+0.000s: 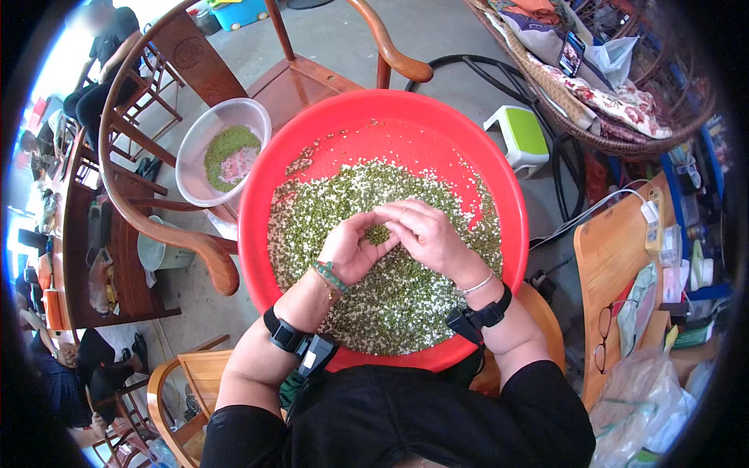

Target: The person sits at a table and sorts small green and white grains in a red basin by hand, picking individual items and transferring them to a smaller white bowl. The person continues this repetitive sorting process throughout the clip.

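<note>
A large red plastic basin (pixel 409 111) sits before me, spread with green beans, likely mung beans (pixel 327 216), mixed with small white pieces. Over its middle my left hand (pixel 354 245) is cupped, and a small heap of green beans (pixel 377 234) shows in its hollow, almost without white pieces. My right hand (pixel 424 237) bends over from the other side, its fingers meeting the left fingers and thumb. Its fingertips are partly hidden, so whether they pinch anything is unclear. At the upper left, a translucent plastic bowl (pixel 190 169) contains green beans.
A curved-arm wooden chair (pixel 301 76) supports the bowl beyond the basin. To the right are a green-and-white stool (pixel 524 131), a wicker seat with cushions (pixel 620 134), and a wooden board with eyeglasses (pixel 603 333) and a power strip (pixel 653 225). People (pixel 120 44) sit at the left.
</note>
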A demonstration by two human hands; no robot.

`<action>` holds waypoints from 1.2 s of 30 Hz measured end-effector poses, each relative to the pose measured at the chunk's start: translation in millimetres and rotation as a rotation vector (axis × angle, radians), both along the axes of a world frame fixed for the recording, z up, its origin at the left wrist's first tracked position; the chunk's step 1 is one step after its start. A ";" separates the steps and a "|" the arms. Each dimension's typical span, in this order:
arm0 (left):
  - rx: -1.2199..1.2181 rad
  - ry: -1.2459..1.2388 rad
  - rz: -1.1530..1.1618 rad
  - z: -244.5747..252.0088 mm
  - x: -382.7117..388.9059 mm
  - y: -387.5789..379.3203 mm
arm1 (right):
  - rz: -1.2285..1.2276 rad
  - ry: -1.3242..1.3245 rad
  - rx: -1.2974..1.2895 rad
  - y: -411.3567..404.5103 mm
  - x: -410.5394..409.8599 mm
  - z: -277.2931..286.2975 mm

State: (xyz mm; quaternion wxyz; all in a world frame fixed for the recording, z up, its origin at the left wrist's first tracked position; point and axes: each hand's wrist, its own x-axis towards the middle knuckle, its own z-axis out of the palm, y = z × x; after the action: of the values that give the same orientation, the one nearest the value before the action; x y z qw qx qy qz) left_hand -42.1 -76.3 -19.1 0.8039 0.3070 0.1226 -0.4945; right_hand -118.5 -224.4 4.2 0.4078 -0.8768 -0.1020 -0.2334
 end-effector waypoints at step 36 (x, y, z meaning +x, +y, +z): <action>-0.035 0.052 -0.036 -14.9 -3.4 -1.3 | 0.052 0.080 -0.187 1.2 -4.3 1.1</action>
State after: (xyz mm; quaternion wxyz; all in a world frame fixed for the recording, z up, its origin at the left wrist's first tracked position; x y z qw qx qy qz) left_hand -45.5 -77.5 -34.0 0.7965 0.2823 0.1291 -0.5188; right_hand -122.8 -223.2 5.3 0.3340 -0.9167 -0.1298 -0.1770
